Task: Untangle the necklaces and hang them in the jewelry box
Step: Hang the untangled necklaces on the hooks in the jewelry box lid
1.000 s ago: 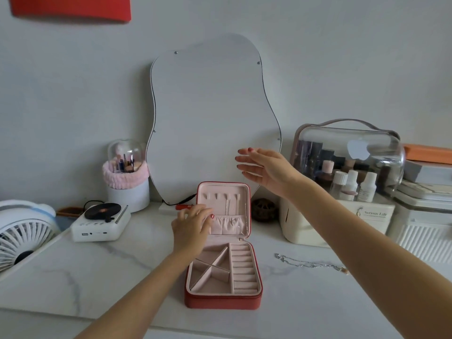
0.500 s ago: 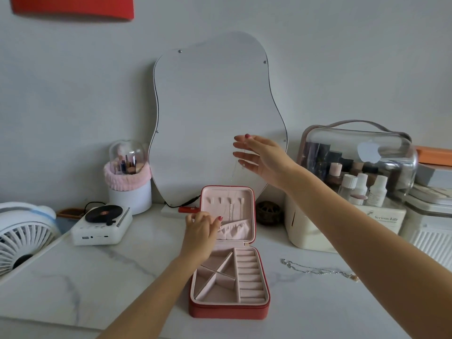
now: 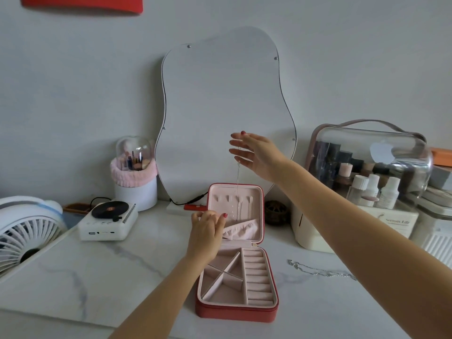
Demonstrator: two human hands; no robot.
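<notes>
A red jewelry box (image 3: pixel 236 311) with pink lining lies open on the marble top, its lid (image 3: pixel 259 211) upright. My right hand (image 3: pixel 256 152) is raised above the lid and pinches a thin silver necklace (image 3: pixel 237 177), which hangs straight down to the row of hooks in the lid. My left hand (image 3: pixel 206 231) is at the lid's left edge with its fingers curled over that edge. A second silver necklace (image 3: pixel 318 271) lies stretched on the table to the right of the box, partly behind my right forearm.
A wavy mirror (image 3: pixel 225 113) leans on the wall behind the box. On the left are a white fan (image 3: pixel 24 231), a small record-player speaker (image 3: pixel 107 223) and a brush holder (image 3: pixel 134 177). A clear-lidded cosmetics case (image 3: pixel 362 192) stands at the right.
My right hand has risen a little above the lid, and the chain now hangs visibly from its fingers. My left hand stays at the lid's left edge.
</notes>
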